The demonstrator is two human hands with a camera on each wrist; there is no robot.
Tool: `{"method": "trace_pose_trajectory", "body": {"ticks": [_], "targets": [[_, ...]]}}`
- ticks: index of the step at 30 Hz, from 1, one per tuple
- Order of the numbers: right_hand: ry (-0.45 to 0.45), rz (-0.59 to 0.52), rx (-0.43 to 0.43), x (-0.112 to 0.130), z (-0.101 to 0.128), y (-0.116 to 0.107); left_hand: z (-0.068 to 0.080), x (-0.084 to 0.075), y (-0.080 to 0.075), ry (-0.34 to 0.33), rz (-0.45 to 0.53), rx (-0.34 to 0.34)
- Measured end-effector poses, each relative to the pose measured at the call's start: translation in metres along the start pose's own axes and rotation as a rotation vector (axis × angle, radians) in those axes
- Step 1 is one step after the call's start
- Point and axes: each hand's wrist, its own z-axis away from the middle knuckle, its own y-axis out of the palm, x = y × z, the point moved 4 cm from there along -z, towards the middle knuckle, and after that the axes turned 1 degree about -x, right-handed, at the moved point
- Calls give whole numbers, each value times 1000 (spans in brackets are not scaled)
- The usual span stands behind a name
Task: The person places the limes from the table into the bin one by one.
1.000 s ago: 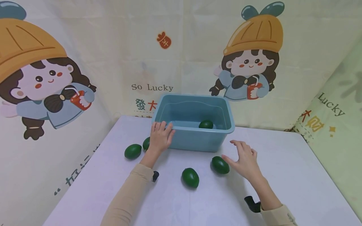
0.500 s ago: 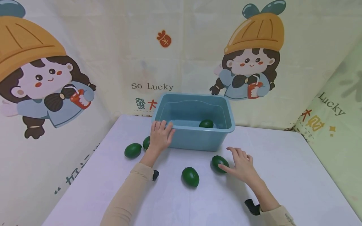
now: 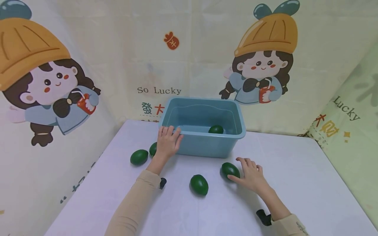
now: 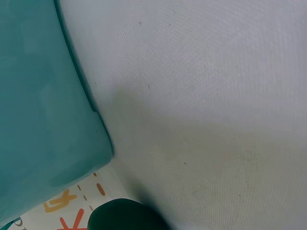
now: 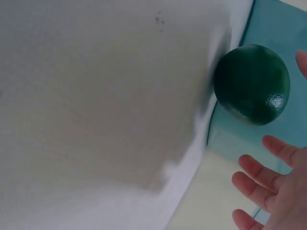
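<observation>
Head view shows the right hand (image 3: 251, 175) low over the white tabletop (image 3: 295, 183), fingers spread and relaxed, its thumb and fingertips touching the right side of a dark green avocado (image 3: 230, 170) without closing round it. That avocado lies on the tabletop just in front of the blue tub (image 3: 206, 144), near its right front corner. From the right wrist the same fruit shows glossy and round, fingers (image 5: 259, 172) splayed beside it. A second avocado (image 3: 199, 184) lies to the left of the first. The left hand (image 3: 167, 142) rests flat-fingered on the tub's left front corner. Two more avocados (image 3: 139, 157) sit left of that wrist, one partly hidden. Another avocado (image 3: 216, 129) lies inside the tub.
</observation>
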Motion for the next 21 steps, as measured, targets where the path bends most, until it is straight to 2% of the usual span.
{"method": "trace_pose_trajectory", "body": {"ticks": [11, 21], "targets": [[28, 6, 44, 0, 1, 9, -1, 0, 0, 0, -6, 19], [6, 38, 50, 0, 0, 13, -1, 2, 0, -4, -15, 32]]}}
